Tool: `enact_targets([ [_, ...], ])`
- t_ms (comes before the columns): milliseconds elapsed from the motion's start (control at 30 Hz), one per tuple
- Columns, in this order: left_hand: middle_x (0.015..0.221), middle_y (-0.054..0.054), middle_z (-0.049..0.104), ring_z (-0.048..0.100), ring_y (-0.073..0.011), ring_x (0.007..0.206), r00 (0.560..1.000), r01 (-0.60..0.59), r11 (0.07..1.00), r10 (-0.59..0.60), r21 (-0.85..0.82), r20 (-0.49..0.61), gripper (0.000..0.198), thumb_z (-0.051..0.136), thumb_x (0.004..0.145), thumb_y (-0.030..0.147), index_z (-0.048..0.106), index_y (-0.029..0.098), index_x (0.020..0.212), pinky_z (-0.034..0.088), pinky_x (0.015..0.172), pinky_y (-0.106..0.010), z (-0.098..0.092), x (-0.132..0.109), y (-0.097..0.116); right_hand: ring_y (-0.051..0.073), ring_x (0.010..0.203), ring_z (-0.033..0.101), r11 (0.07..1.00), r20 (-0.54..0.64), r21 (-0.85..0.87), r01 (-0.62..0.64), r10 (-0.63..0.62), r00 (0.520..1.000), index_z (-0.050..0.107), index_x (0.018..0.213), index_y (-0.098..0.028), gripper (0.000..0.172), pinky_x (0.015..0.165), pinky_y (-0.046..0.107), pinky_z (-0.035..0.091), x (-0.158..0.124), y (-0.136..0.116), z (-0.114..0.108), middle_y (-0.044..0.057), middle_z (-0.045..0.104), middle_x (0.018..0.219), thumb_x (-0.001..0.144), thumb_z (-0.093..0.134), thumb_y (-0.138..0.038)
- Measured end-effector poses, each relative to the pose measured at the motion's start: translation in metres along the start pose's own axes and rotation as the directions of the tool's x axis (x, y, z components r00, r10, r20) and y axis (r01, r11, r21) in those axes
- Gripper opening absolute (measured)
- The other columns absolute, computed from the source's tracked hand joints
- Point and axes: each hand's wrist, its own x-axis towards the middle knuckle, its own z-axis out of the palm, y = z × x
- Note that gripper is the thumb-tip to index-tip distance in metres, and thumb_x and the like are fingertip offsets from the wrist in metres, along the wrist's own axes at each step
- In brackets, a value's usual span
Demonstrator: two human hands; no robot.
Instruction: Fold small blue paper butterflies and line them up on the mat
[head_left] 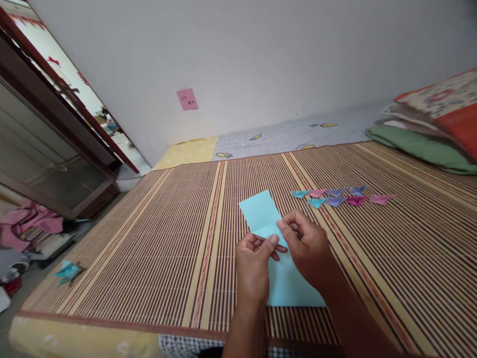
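Observation:
Both hands hold a light blue sheet of paper (261, 210) above the striped mat, and a crease runs across it near my fingers. My left hand (256, 263) pinches the lower left edge, thumb on top and fingers beneath. At the right edge, my right hand (306, 244) grips the sheet between thumb and fingers. Under my hands, another piece of light blue paper (294, 286) lies flat on the mat, partly hidden by my right forearm. Beyond my right hand sit two rows of small folded paper pieces (335, 201) in blue, pink and purple.
The striped bamboo mat (149, 248) covers the bed. A folded teal paper piece (67, 272) lies near its left edge. Folded bedding (428, 144) is stacked at the right. A pink note (187, 99) sticks to the wall; a glass-panelled door (52, 169) stands at the left.

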Motion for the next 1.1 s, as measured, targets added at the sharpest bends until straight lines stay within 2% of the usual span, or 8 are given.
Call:
enact_targets([
  [167, 0.063, -0.006, 0.073, 0.058, -0.0115, 0.051, 0.999, -0.031, 0.999, 0.03, 0.039, 0.012, 0.024, 0.078, 0.078, 0.032, 0.064, 0.014, 0.071, 0.045, 0.058, -0.024, -0.008, 0.003, -0.001, 0.014, 0.054, 0.053, 0.998, 0.008, -0.039, 0.043, -0.043, 0.999, 0.05, 0.076, -0.023, 0.022, 0.052, 0.025, 0.039, 0.0, 0.003, 0.001, -0.003, 0.054, 0.063, 0.095, 0.053, -0.033],
  [333, 0.062, -0.005, 0.073, 0.059, -0.0114, 0.052, 0.998, -0.061, 0.998, 0.061, -0.005, -0.023, 0.027, 0.082, 0.074, 0.033, 0.062, 0.016, 0.069, 0.043, 0.055, -0.021, -0.014, 0.007, 0.004, 0.013, 0.054, 0.048, 1.0, 0.052, -0.014, 0.022, -0.021, 0.998, 0.051, 0.076, -0.023, 0.024, 0.051, 0.026, 0.036, 0.003, 0.007, -0.006, -0.004, 0.049, 0.062, 0.096, 0.054, -0.036],
  [500, 0.059, -0.003, 0.071, 0.061, -0.0127, 0.055, 0.995, -0.103, 0.992, 0.103, 0.068, 0.002, 0.028, 0.081, 0.075, 0.034, 0.06, 0.017, 0.068, 0.043, 0.055, -0.021, -0.019, 0.008, 0.011, 0.013, 0.054, 0.043, 0.999, 0.123, 0.035, -0.03, 0.026, 0.992, 0.05, 0.075, -0.023, 0.027, 0.05, 0.026, 0.033, 0.004, 0.007, -0.014, -0.005, 0.046, 0.061, 0.096, 0.054, -0.039],
  [733, 0.059, -0.002, 0.067, 0.057, -0.0114, 0.057, 0.982, -0.189, 0.974, 0.186, 0.128, 0.04, 0.034, 0.069, 0.09, 0.039, 0.06, 0.017, 0.066, 0.044, 0.062, -0.022, -0.021, 0.005, 0.007, 0.012, 0.052, 0.038, 0.996, 0.145, 0.067, -0.058, 0.048, 0.988, 0.051, 0.076, -0.022, 0.026, 0.048, 0.025, 0.031, 0.003, 0.006, -0.015, -0.005, 0.043, 0.06, 0.096, 0.055, -0.039],
  [833, 0.064, -0.003, 0.068, 0.055, -0.0111, 0.056, 0.987, -0.146, 0.987, 0.142, 0.062, 0.078, 0.035, 0.066, 0.091, 0.046, 0.065, 0.016, 0.074, 0.044, 0.06, -0.023, -0.023, 0.008, 0.004, 0.011, 0.051, 0.037, 0.994, 0.152, 0.082, -0.065, 0.052, 0.987, 0.051, 0.075, -0.022, 0.027, 0.046, 0.024, 0.029, 0.004, 0.005, -0.016, -0.006, 0.042, 0.059, 0.095, 0.056, -0.039],
  [900, 0.07, -0.003, 0.069, 0.055, -0.0113, 0.057, 0.988, -0.085, 0.996, 0.081, 0.021, 0.133, 0.033, 0.076, 0.082, 0.047, 0.069, 0.014, 0.081, 0.045, 0.057, -0.023, -0.023, 0.009, 0.003, 0.011, 0.05, 0.037, 0.992, 0.182, 0.099, -0.081, 0.062, 0.981, 0.051, 0.075, -0.022, 0.027, 0.046, 0.023, 0.029, 0.005, 0.005, -0.017, -0.006, 0.042, 0.058, 0.095, 0.056, -0.04],
  [967, 0.073, -0.003, 0.07, 0.056, -0.0117, 0.059, 0.986, -0.022, 1.0, 0.019, 0.018, 0.166, 0.032, 0.086, 0.072, 0.04, 0.072, 0.013, 0.083, 0.045, 0.055, -0.023, -0.023, 0.009, 0.001, 0.011, 0.05, 0.039, 0.987, 0.228, 0.131, -0.097, 0.065, 0.972, 0.052, 0.076, -0.021, 0.027, 0.046, 0.023, 0.03, 0.004, 0.004, -0.017, -0.006, 0.043, 0.057, 0.095, 0.057, -0.04],
  [1100, 0.07, -0.001, 0.068, 0.056, -0.0102, 0.06, 0.998, 0.015, 0.999, -0.012, -0.042, 0.065, 0.024, 0.088, 0.069, 0.029, 0.072, 0.013, 0.078, 0.043, 0.055, -0.021, -0.017, 0.007, -0.001, 0.012, 0.054, 0.045, 0.975, 0.261, 0.177, -0.133, 0.084, 0.962, 0.057, 0.078, -0.021, 0.024, 0.049, 0.023, 0.035, 0.003, 0.005, -0.016, -0.005, 0.05, 0.061, 0.092, 0.06, -0.039],
])
